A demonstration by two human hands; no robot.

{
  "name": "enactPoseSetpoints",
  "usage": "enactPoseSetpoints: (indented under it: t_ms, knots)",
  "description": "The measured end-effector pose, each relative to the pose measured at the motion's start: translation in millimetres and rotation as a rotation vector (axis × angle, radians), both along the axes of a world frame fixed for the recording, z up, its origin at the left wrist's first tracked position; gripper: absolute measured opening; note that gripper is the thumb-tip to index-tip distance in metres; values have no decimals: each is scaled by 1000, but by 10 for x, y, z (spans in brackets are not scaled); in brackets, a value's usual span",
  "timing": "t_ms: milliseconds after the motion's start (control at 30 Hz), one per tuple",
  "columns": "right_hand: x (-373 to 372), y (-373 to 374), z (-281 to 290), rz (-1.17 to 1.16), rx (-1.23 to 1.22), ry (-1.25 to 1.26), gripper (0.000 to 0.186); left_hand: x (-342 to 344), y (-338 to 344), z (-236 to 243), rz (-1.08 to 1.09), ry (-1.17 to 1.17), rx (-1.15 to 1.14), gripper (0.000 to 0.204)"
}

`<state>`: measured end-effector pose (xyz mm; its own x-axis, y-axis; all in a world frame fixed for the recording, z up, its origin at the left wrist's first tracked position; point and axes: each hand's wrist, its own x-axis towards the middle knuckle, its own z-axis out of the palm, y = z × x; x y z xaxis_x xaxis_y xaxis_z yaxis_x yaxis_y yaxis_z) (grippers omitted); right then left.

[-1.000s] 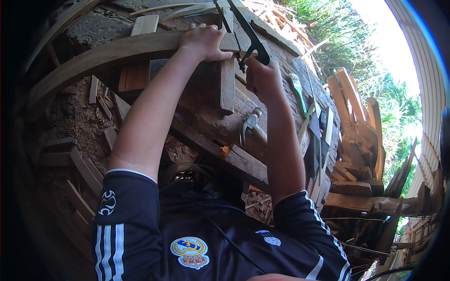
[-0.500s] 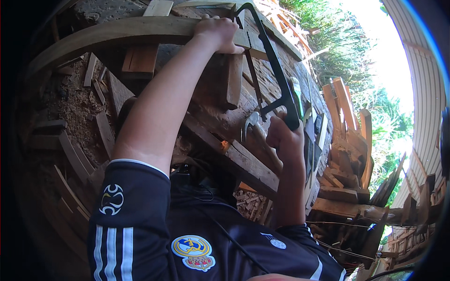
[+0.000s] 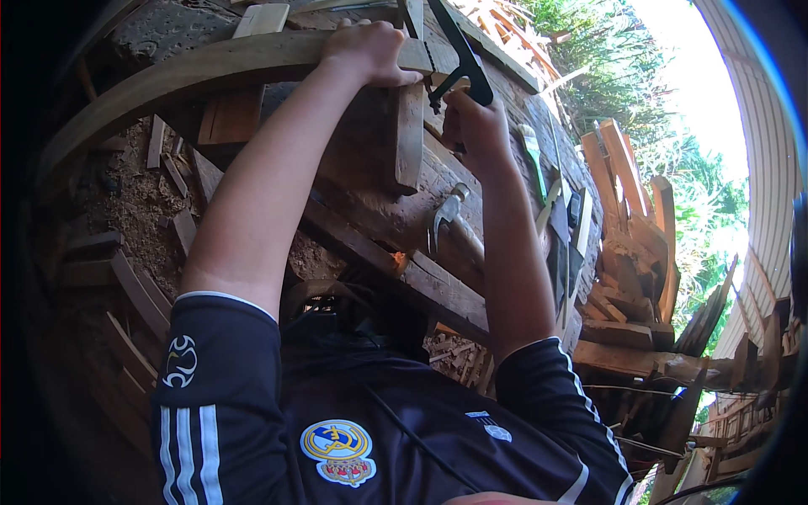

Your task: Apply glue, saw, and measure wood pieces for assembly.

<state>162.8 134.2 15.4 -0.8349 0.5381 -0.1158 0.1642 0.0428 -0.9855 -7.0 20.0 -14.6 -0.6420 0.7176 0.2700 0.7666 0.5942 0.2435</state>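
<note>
My left hand [image 3: 368, 52] is closed over the upper side of a long curved piece of wood [image 3: 210, 61], its thumb toward the saw. My right hand [image 3: 478, 124] grips the handle of a black-framed hacksaw [image 3: 459, 38]. The saw's thin blade crosses the wood just right of my left thumb, and the far end of its frame runs out at the top edge. Short wooden blocks [image 3: 410, 139] lie crosswise under the curved piece. Nearest below my right hand, a claw hammer [image 3: 454, 215] rests on the worn bench, partly covered by my forearm.
A brush with a pale green handle [image 3: 533, 150] lies right of my right forearm, beside several slim tools. Offcuts [image 3: 627, 227] are heaped at the right. Sawdust and scraps [image 3: 139, 189] cover the ground at the left. A thick beam [image 3: 446, 290] lies close to my body.
My right hand has pushed the hacksaw away from me, up along its blade line, toward the wood. My left hand keeps its hold; the whole view has shifted slightly.
</note>
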Motion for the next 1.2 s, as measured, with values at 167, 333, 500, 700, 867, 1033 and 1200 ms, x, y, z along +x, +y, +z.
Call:
enactPoseSetpoints:
  t_ms: [167, 333, 500, 700, 867, 1033, 1200]
  knots:
    - [754, -215, 51, 6, 4, -57, 25, 50, -80, 74, 38, 10, -5, 72]
    - [1820, -412, 99, -4, 141, -124, 29, 116, -366, 36, -210, 44, 357, 75]
    - [1946, -556, 211, -40, 19, -121, 32, 77, -46, -46, 12, 103, 0, 75]
    - [1773, -306, 356, -78, -177, -93, 28, -10, -11, 65, -12, 51, -40, 76]
    - [1001, -272, 248, 31, 78, -99, 23, -16, -47, -67, -41, 74, 12, 77]
    - [284, -87, 125, 15, 50, -61, 23, 35, -8, 12, -52, 78, -43, 80]
    - [82, 50, -19, 29, 191, -43, 24, 84, 57, 146, -39, -12, -71, 83]
